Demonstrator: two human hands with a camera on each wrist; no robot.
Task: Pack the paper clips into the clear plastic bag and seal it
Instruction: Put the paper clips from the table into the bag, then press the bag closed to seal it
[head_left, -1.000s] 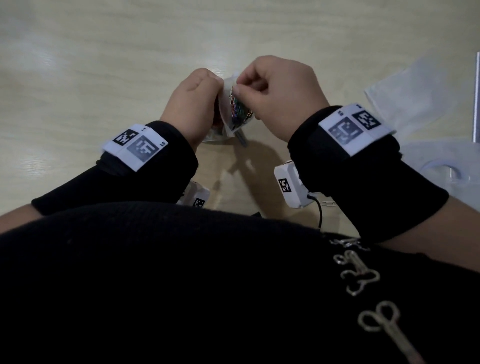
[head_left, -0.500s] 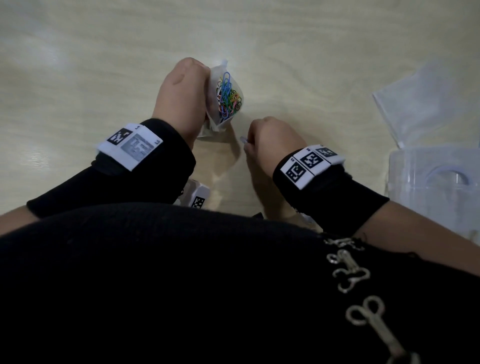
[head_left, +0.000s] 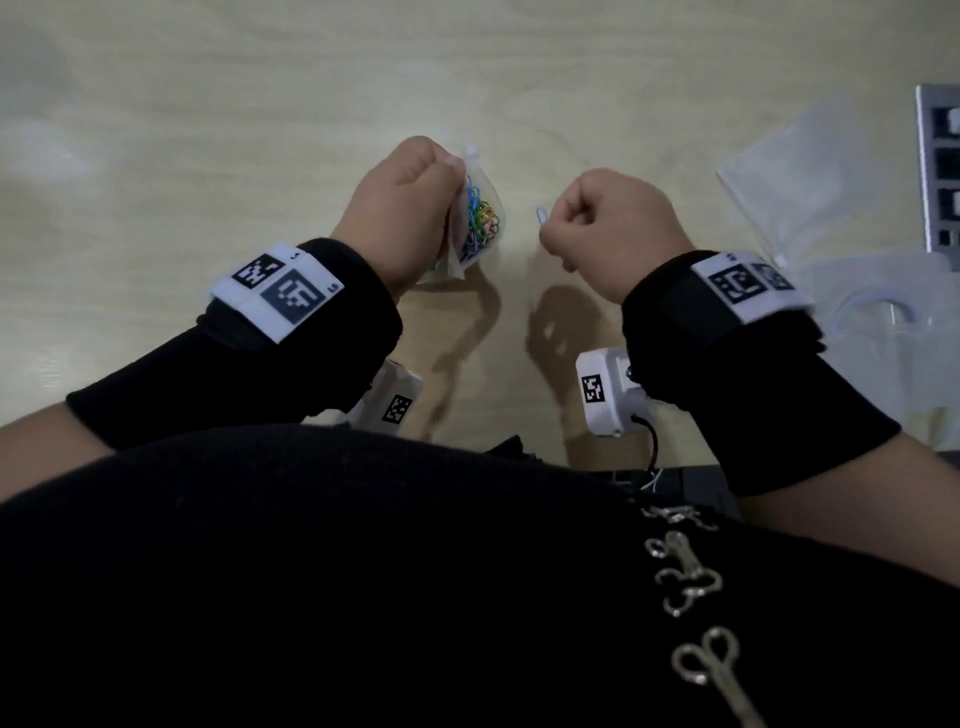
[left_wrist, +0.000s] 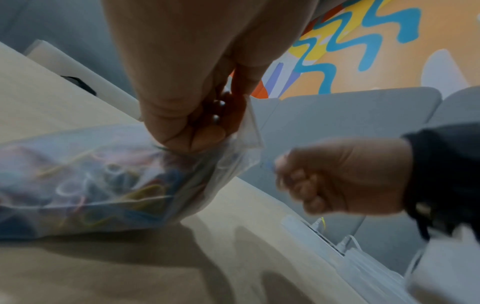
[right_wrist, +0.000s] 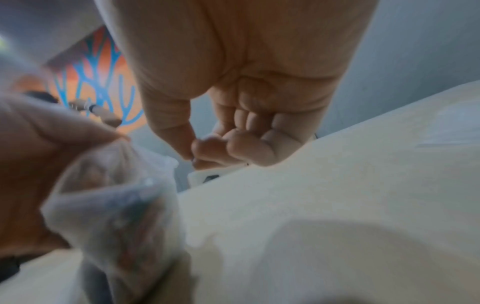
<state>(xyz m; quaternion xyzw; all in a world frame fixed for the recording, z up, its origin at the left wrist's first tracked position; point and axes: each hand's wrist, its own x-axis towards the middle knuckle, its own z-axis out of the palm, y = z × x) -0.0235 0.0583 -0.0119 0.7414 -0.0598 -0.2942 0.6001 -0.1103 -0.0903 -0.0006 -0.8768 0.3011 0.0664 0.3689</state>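
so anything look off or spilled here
Nothing spilled. One blue paper clip is outside the clear plastic bag, pinched in the right hand. The left hand holds the bag by its unsealed top.

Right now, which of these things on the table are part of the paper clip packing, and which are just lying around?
Part of the job:
- clear plastic bag of coloured paper clips, gripped by the left hand
- single blue paper clip, pinched by the right hand

Lying about:
- spare plastic bags, far right
- clear plastic box, right edge
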